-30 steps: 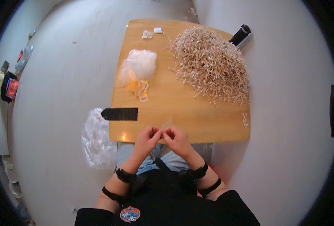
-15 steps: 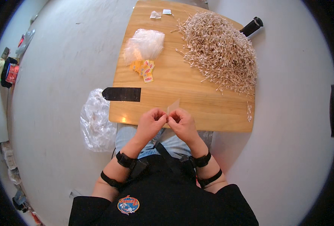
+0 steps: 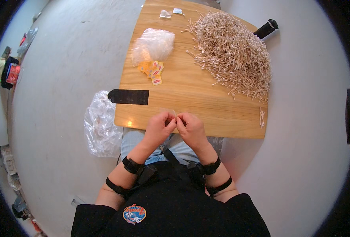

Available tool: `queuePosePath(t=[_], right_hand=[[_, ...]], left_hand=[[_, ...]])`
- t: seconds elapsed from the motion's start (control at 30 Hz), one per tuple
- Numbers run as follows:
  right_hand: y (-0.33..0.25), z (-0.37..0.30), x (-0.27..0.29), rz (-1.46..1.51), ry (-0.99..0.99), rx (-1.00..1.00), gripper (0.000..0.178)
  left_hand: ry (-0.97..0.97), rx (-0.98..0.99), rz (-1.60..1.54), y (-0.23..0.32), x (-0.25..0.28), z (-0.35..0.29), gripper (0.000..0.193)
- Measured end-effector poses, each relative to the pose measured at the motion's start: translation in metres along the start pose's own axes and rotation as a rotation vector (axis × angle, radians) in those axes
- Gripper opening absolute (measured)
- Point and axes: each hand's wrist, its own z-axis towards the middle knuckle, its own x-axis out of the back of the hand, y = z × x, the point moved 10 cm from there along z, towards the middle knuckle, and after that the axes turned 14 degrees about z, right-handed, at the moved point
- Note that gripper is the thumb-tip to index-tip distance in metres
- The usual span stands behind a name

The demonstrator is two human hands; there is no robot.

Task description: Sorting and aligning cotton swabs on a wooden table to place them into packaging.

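Observation:
At the table's near edge, both hands meet fingertip to fingertip. My left hand (image 3: 158, 127) and my right hand (image 3: 192, 128) are each closed in a pinch on a small clear plastic bag (image 3: 167, 111). Only a thin, see-through part of the bag shows beyond the fingers, mostly past the left hand. The fingertips hide the rest of it, so I cannot tell whether its mouth is apart. Farther off lie a stack of clear plastic bags (image 3: 154, 44) and several yellow printed cards (image 3: 153, 71).
A large heap of cotton swabs (image 3: 234, 53) covers the wooden table's (image 3: 175, 93) far right. A few swabs (image 3: 262, 117) lie near its right edge. A black strip (image 3: 129, 97) crosses the left edge. Also there: a black cylinder (image 3: 266, 28), small packets (image 3: 165, 14), a crumpled plastic bag (image 3: 101, 126).
The clear bag has swung from standing up between the hands to leaning left over the left fingers. Both hands stay pinched together in nearly the same place.

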Motion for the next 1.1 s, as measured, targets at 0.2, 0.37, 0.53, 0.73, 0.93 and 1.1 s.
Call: queuePosePath(t=[0.2,0.37,0.53,0.73,0.93,1.1], right_hand=[[-0.011,0.002,-0.006,-0.121,-0.062,0.089,0.01],[0.0,0.008,0.011,-0.194,0.088,0.036,0.007],[-0.015,0.009,0.005,-0.114,-0.003,0.145,0.004],[0.002,0.002,-0.011,0.008,-0.292,0.082,0.017],[0.018,-0.003,-0.02,0.141,-0.377,-0.236,0.008],[0.014,0.001,-0.049,0.027,-0.462,-0.139,0.01]], left_hand=[[-0.006,0.032,-0.012,0.001,0.003,0.001,0.013],[-0.097,0.172,-0.122,-0.025,-0.001,0.002,0.008],[-0.155,0.201,-0.226,-0.013,0.001,0.001,0.007],[-0.176,-0.104,0.051,0.024,0.001,-0.007,0.009],[-0.002,-0.371,0.244,0.054,0.031,-0.019,0.035],[0.128,-0.542,0.556,0.063,0.027,-0.028,0.053]])
